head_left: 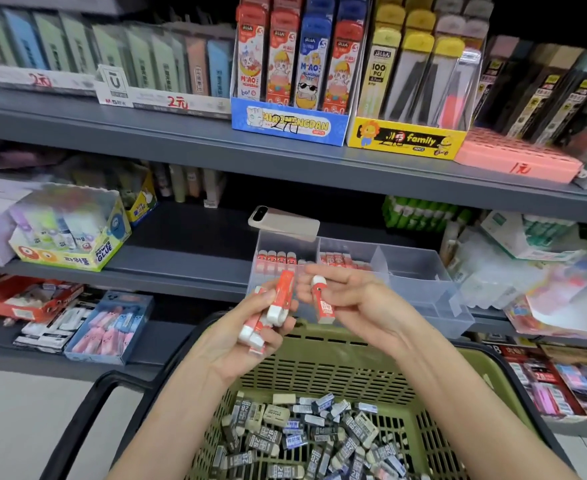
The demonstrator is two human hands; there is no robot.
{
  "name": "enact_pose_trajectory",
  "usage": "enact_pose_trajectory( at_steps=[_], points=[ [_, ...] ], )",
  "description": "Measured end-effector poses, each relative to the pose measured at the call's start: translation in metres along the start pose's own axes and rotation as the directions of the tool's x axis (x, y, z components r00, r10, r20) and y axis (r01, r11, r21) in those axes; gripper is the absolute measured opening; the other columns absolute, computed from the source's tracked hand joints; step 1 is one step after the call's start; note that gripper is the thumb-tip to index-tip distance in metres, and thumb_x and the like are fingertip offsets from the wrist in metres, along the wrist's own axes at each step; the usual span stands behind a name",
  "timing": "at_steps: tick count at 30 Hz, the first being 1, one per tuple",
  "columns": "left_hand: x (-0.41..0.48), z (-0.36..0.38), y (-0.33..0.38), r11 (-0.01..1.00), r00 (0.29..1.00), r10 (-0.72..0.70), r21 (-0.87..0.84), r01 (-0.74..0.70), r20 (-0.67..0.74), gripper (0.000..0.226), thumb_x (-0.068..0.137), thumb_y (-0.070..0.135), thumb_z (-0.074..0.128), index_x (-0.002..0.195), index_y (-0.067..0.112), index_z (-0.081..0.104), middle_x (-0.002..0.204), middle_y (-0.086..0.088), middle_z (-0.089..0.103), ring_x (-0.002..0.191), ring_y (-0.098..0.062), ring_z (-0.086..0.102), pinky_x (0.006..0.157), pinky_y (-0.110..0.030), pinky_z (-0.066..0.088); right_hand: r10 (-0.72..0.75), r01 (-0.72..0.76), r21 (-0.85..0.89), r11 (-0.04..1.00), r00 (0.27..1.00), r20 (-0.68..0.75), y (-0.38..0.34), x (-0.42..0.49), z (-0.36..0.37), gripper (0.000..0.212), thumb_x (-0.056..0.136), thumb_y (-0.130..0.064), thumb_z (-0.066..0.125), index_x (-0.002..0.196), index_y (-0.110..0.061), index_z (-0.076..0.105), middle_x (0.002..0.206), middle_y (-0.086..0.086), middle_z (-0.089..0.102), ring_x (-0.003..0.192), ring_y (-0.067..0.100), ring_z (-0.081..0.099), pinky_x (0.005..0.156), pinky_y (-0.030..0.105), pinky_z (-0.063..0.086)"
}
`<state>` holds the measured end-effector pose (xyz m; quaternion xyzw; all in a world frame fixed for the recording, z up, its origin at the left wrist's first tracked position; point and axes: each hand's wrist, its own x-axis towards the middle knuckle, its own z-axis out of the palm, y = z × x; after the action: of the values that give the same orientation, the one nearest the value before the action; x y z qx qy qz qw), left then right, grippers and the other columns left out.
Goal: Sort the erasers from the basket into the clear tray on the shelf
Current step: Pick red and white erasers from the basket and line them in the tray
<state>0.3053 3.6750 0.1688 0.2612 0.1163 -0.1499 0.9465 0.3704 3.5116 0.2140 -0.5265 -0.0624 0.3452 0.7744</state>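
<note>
My left hand (250, 327) grips a bunch of red-sleeved white erasers (274, 306) above the far rim of the green basket (323, 358). My right hand (350, 299) pinches a single red-sleeved eraser (321, 299) just to the right of them. Right behind both hands stands the clear tray (420, 282) on the shelf; its two left compartments hold rows of red erasers (276, 259), and its right compartments look bare. In the bottom of the basket lie several grey, black and white erasers (305, 438).
A phone (283, 221) lies on the tray's back left corner. A glue box (73, 233) stands to the left on the same shelf, and plastic packets (527, 271) sit to the right. The basket's black handle (87, 410) curves at lower left. Eraser boxes (108, 327) fill the shelf below.
</note>
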Motion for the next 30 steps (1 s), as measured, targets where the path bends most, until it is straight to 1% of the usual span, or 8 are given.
enact_pose_trajectory(
  at_steps=[6, 10, 12, 17, 20, 25, 27, 30],
  points=[
    [0.008, -0.002, 0.024, 0.993, 0.994, 0.108, -0.055, -0.106, 0.017, 0.086, 0.026, 0.008, 0.098, 0.104, 0.006, 0.062, 0.079, -0.018, 0.066, 0.054, -0.022, 0.062, 0.033, -0.015, 0.040, -0.057, 0.070, 0.070, 0.995, 0.982, -0.178, -0.004, 0.025, -0.018, 0.032, 0.085, 0.020, 0.043, 0.103, 0.000, 0.061, 0.095, 0.013, 0.072, 0.087, 0.021, 0.071, 0.071, 0.029, 0.058],
    [0.014, -0.004, 0.042, 0.982, 0.986, 0.164, -0.100, -0.161, 0.031, 0.086, 0.030, 0.010, 0.098, 0.107, 0.009, 0.060, 0.081, -0.015, 0.065, 0.056, -0.019, 0.063, 0.033, -0.014, 0.040, -0.334, 0.255, -0.329, 0.909, 0.919, -0.210, -0.010, 0.045, -0.025, 0.025, 0.086, 0.009, 0.055, 0.101, -0.009, 0.065, 0.090, -0.006, 0.074, 0.072, 0.010, 0.063, 0.067, 0.014, 0.051],
    [0.017, -0.007, 0.048, 0.976, 0.983, 0.184, -0.128, -0.179, 0.025, 0.085, 0.030, 0.009, 0.098, 0.107, 0.009, 0.061, 0.081, -0.014, 0.066, 0.056, -0.018, 0.063, 0.034, -0.013, 0.039, -0.405, 0.292, -0.419, 0.860, 0.890, -0.210, -0.015, 0.058, -0.026, 0.024, 0.086, 0.007, 0.057, 0.095, -0.013, 0.066, 0.089, -0.006, 0.073, 0.070, 0.005, 0.062, 0.065, 0.013, 0.048],
    [0.027, -0.010, 0.058, 0.971, 0.981, 0.194, -0.147, -0.190, 0.017, 0.085, 0.029, 0.010, 0.098, 0.107, 0.007, 0.063, 0.082, -0.014, 0.066, 0.058, -0.017, 0.063, 0.035, -0.012, 0.040, -0.479, 0.200, -0.698, 0.687, 0.847, -0.229, -0.023, 0.093, -0.032, 0.028, 0.081, 0.011, 0.062, 0.104, -0.005, 0.063, 0.087, 0.004, 0.067, 0.078, 0.010, 0.063, 0.066, 0.010, 0.050],
    [0.032, -0.013, 0.060, 0.972, 0.981, 0.194, -0.137, -0.193, -0.005, 0.082, 0.031, 0.010, 0.097, 0.105, 0.005, 0.063, 0.082, -0.015, 0.066, 0.059, -0.018, 0.063, 0.035, -0.013, 0.041, -0.416, 0.099, -0.805, 0.584, 0.889, -0.193, -0.023, 0.109, -0.034, 0.023, 0.078, 0.008, 0.065, 0.093, -0.010, 0.065, 0.087, 0.007, 0.068, 0.081, 0.017, 0.065, 0.072, 0.019, 0.052],
    [0.035, -0.023, 0.057, 0.970, 0.980, 0.182, -0.149, -0.193, -0.081, 0.037, 0.069, 0.016, 0.071, 0.104, 0.007, 0.064, 0.081, -0.016, 0.068, 0.057, -0.018, 0.065, 0.034, -0.014, 0.041, -0.293, -0.056, -0.996, -0.067, 0.955, -0.034, -0.030, 0.123, -0.040, 0.018, 0.080, -0.027, 0.070, 0.098, -0.026, 0.071, 0.087, -0.014, 0.067, 0.093, 0.009, 0.054, 0.091, 0.023, 0.034],
    [0.036, -0.025, 0.055, 0.974, 0.983, 0.179, -0.137, -0.182, -0.033, 0.041, 0.061, 0.014, 0.083, 0.099, 0.006, 0.070, 0.082, -0.016, 0.068, 0.059, -0.017, 0.065, 0.035, -0.014, 0.042, -0.295, -0.055, -0.948, -0.315, 0.954, 0.043, -0.033, 0.126, -0.038, 0.019, 0.082, -0.037, 0.065, 0.100, -0.033, 0.070, 0.097, -0.015, 0.065, 0.102, 0.013, 0.044, 0.090, 0.026, 0.021],
    [0.036, -0.024, 0.054, 0.979, 0.981, 0.191, -0.073, -0.188, 0.034, 0.053, 0.036, 0.014, 0.097, 0.085, 0.009, 0.077, 0.082, -0.014, 0.066, 0.061, -0.017, 0.063, 0.036, -0.014, 0.042, -0.232, -0.013, -0.779, -0.627, 0.957, 0.171, -0.034, 0.127, -0.034, 0.023, 0.084, -0.040, 0.055, 0.100, -0.033, 0.070, 0.111, -0.010, 0.058, 0.109, 0.018, 0.038, 0.093, 0.033, 0.019]
  ],
)
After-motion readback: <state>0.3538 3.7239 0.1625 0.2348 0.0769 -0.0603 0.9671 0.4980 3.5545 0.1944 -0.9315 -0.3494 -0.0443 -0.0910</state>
